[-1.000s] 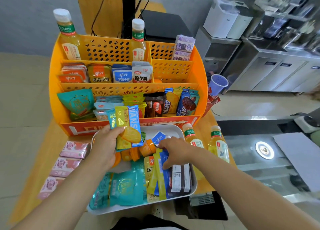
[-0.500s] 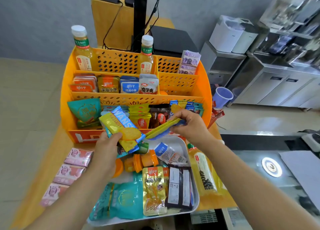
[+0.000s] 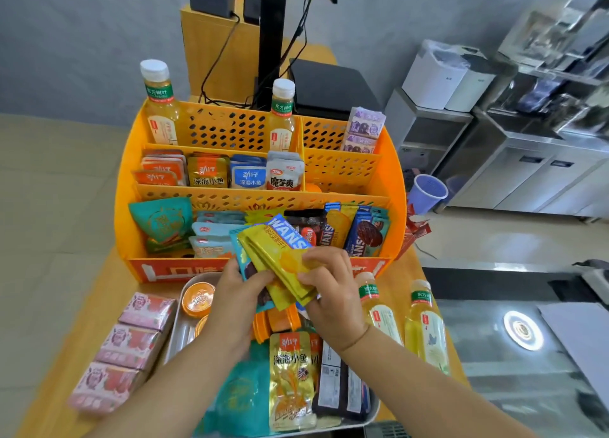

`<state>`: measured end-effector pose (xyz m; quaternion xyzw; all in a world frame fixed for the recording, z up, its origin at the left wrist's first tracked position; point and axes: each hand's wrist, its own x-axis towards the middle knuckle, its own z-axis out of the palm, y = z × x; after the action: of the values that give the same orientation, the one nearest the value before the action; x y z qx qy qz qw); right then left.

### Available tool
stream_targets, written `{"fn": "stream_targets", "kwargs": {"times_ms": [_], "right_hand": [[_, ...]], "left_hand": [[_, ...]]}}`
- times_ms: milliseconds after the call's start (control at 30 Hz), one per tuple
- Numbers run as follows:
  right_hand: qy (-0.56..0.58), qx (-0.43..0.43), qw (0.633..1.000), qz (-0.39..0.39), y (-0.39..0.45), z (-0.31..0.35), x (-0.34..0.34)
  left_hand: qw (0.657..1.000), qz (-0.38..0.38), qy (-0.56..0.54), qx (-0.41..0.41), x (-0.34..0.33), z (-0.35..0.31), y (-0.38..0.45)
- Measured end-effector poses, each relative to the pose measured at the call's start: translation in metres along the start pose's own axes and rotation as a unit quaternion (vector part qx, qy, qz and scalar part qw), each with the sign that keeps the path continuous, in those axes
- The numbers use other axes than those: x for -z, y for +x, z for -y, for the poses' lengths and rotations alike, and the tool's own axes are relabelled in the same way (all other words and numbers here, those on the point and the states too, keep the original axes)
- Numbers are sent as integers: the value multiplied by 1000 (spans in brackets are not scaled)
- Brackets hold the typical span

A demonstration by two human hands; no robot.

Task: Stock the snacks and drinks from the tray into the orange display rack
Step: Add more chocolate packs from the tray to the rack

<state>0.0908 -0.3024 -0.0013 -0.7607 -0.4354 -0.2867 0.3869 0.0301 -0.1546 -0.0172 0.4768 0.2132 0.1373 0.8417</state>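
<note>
Both hands meet over the tray [image 3: 184, 335], just in front of the orange display rack [image 3: 393, 187]. The left hand [image 3: 235, 294] and right hand [image 3: 329, 284] have their fingers curled round a fanned stack of yellow and blue biscuit packets [image 3: 270, 249], thumbs pinching on top. Beyond the fingers, the rack's front compartment holds like packets; below the wrists lie fish-snack pouches [image 3: 291, 378].

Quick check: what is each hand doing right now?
Left hand: holds the snack packets.
Right hand: pinches the same packets.
</note>
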Motion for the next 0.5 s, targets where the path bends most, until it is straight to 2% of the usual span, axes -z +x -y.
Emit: {"fn": "stream_targets", "kwargs": {"times_ms": [167,333,367,433,467,500], "right_hand": [[30,-47,997,46,-9,6,-3],[86,-74,991,68,-9,6,2],[91,-108,988,61,-8,7,2],[115,-230,966,21,-3,8,-1],[140,-319,937,-2,0,10,-3],[184,-423,887,-9,6,13,-3]], "left_hand": [[993,43,-99,51,-5,-1,0],[997,31,-63,37,-12,1,4],[997,19,-60,33,-13,2,6],[998,2,-62,23,-16,4,8],[998,-5,-60,14,-18,4,8],[998,-8,-54,1,-21,3,7]]}}
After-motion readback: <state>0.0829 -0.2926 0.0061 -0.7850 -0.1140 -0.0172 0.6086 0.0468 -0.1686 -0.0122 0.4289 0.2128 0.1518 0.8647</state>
